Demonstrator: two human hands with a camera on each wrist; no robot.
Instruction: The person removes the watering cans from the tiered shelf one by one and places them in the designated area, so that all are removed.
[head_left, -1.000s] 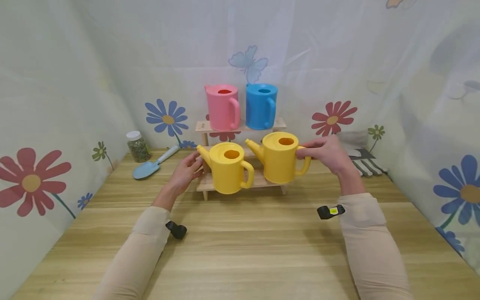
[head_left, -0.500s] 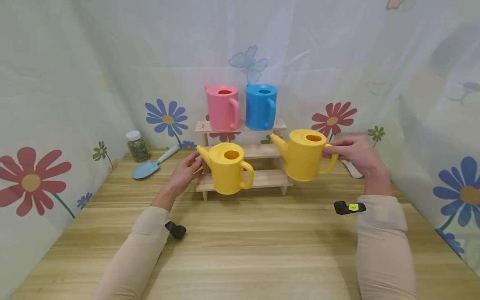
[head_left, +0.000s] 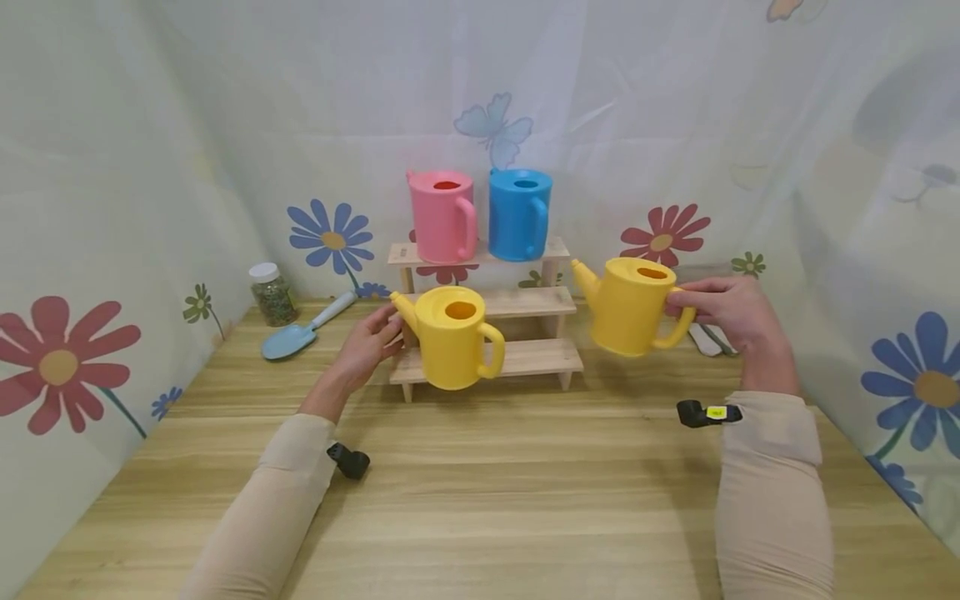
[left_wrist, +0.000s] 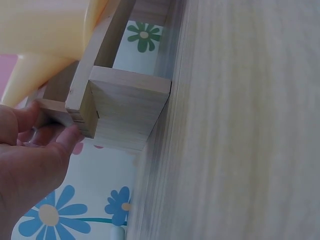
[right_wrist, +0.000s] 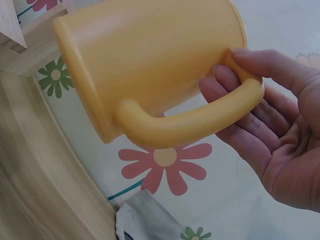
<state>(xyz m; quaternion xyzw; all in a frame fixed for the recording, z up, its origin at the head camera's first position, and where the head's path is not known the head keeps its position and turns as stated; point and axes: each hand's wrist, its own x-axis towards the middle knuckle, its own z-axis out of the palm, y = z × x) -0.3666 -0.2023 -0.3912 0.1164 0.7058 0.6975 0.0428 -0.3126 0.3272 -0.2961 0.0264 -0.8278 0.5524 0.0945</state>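
Observation:
My right hand (head_left: 738, 310) pinches the top of the handle of a yellow watering can (head_left: 632, 308), which is held up right of the wooden step shelf (head_left: 536, 358). In the right wrist view, thumb and fingers lie round that handle (right_wrist: 200, 120). A second yellow watering can (head_left: 450, 342) stands on the lowest step, spout to the left. My left hand (head_left: 367, 346) grips the left side of the shelf, thumb and fingers about a wooden end (left_wrist: 82, 112) in the left wrist view. Pink (head_left: 441, 218) and blue (head_left: 517, 217) watering cans sit on the top step.
On the left, a white-lidded jar (head_left: 273, 296) stands behind a light blue trowel (head_left: 300, 335). A grey-white cloth item (right_wrist: 145, 215), mostly hidden behind my right hand in the head view, lies at the back right. A flowered curtain (head_left: 645, 125) surrounds the wooden table (head_left: 495, 500).
My right hand has carried its yellow watering can to the right, from in front of the shelf to beside it. The left hand and the other cans have stayed in place.

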